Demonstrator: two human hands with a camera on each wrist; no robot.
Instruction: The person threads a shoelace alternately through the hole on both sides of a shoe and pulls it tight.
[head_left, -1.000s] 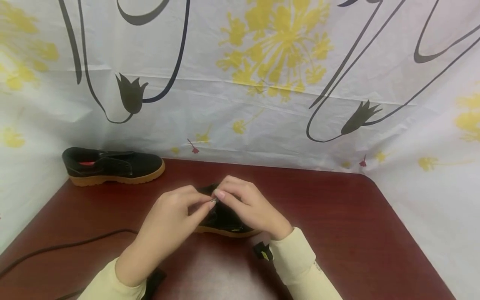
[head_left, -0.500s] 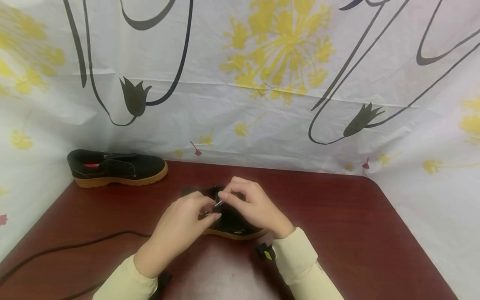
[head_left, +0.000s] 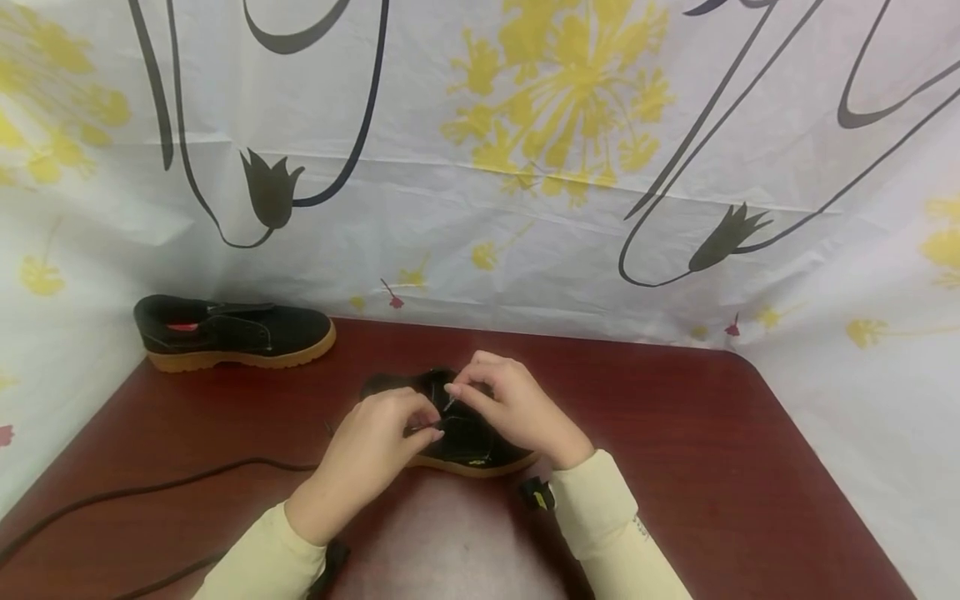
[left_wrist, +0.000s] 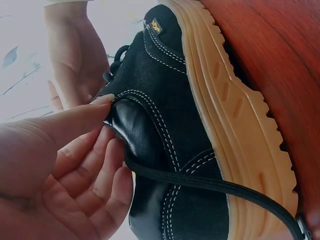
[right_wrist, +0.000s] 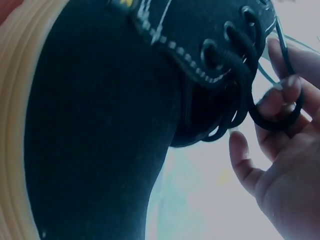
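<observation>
A black shoe (head_left: 468, 442) with a tan sole rests on the table, between the two hands. My left hand (head_left: 367, 450) is at the shoe's opening, thumb and forefinger pinching the edge of its eyelet flap in the left wrist view. From there a black shoelace (left_wrist: 210, 183) trails across the shoe's side. Over the laced part, my right hand (head_left: 517, 408) pinches a pale lace tip (head_left: 450, 404). In the right wrist view, a loop of shoelace (right_wrist: 272, 126) hangs around its fingers, beside the eyelets (right_wrist: 212, 52).
A second black shoe (head_left: 285, 337) stands at the back left of the dark red table (head_left: 660, 417). A black cable (head_left: 187, 475) runs in from the left toward the left forearm. A patterned white sheet (head_left: 420, 175) hangs behind and at both sides.
The hands were together at the lace tip one second ago; they have since parted slightly. The left hand has shifted right and down, while the right still holds the lace tip.
</observation>
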